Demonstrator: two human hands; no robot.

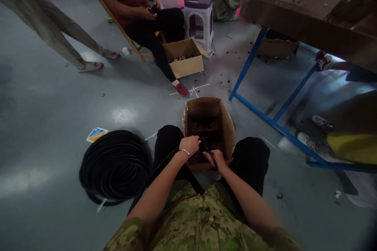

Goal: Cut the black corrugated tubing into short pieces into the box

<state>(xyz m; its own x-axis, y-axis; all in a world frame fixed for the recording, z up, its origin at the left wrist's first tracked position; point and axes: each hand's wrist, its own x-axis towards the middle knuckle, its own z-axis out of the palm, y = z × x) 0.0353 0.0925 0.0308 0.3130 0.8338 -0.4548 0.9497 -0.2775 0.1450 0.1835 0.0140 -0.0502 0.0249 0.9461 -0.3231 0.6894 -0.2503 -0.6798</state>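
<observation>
Just below centre: your left hand seemingly grips black hose, your right hand a dark tool, apparently cutting; next, likely, a firm squeeze.

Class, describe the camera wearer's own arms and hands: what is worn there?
The left grip, an ungloved hand, has a thin, silver-coloured bracelet round its wrist. The right grip, also ungloved, shows no bracelet. Both arms have short green-and-brown camouflage fabric sleeves. No markings can be made out on them.
</observation>
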